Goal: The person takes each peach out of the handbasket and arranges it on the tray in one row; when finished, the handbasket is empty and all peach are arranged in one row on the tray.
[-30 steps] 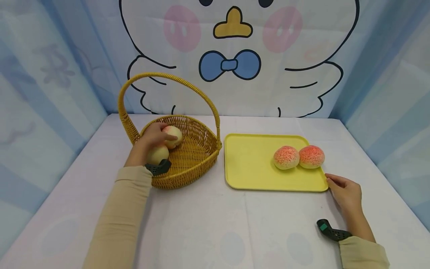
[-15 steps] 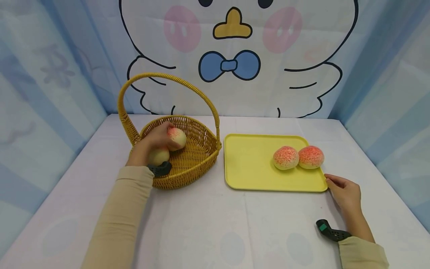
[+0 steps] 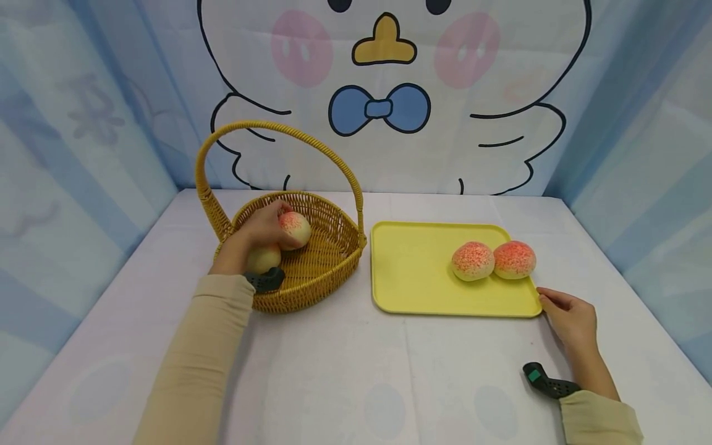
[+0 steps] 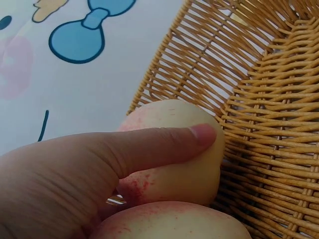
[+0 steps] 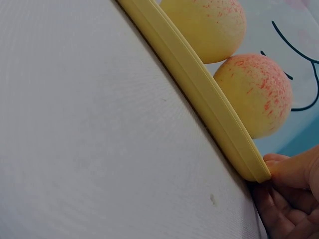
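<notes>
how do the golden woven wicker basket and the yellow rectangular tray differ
The golden woven wicker basket is deep with a tall arched handle; the smooth yellow rectangular tray is shallow and handleless. The left hand is inside the basket, while the right hand pinches the tray's corner. Both hold round pink-and-cream peaches.

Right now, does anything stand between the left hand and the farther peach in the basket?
Nothing visible does: the left hand grips the farther peach. The nearer peach sits beside it, not between them.
</notes>
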The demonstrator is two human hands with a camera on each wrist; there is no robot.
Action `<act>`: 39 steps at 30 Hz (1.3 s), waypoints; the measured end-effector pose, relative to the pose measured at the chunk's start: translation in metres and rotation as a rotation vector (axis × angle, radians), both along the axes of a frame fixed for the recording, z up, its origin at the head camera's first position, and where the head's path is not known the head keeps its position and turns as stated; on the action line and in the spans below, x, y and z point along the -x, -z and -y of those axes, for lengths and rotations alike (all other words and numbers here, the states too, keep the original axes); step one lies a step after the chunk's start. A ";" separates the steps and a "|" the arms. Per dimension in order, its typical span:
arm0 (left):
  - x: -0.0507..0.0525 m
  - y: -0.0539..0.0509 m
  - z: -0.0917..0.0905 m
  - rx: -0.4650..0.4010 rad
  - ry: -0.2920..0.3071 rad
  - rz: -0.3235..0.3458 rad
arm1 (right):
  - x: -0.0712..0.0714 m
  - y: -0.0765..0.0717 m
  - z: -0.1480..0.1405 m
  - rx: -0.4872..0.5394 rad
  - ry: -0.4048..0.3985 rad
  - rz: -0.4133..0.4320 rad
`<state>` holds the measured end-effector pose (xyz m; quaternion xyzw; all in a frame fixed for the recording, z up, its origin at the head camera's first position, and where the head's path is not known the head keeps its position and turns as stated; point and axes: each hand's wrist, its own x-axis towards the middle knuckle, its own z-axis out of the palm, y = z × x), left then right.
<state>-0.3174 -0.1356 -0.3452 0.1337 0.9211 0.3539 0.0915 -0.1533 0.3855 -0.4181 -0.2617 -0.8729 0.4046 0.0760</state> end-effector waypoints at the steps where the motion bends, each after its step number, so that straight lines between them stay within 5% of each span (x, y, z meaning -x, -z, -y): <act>1: 0.000 0.000 0.000 -0.009 0.001 -0.007 | 0.000 0.000 0.000 -0.001 0.000 0.004; 15: 0.001 -0.007 -0.006 -0.058 0.036 -0.146 | 0.001 0.001 -0.001 0.006 -0.009 0.002; 27: -0.002 -0.016 -0.013 -0.181 0.026 -0.130 | -0.001 -0.002 0.001 0.020 -0.010 0.001; 39: -0.011 -0.026 -0.017 -0.212 0.040 -0.169 | 0.000 0.000 -0.001 0.015 -0.019 -0.003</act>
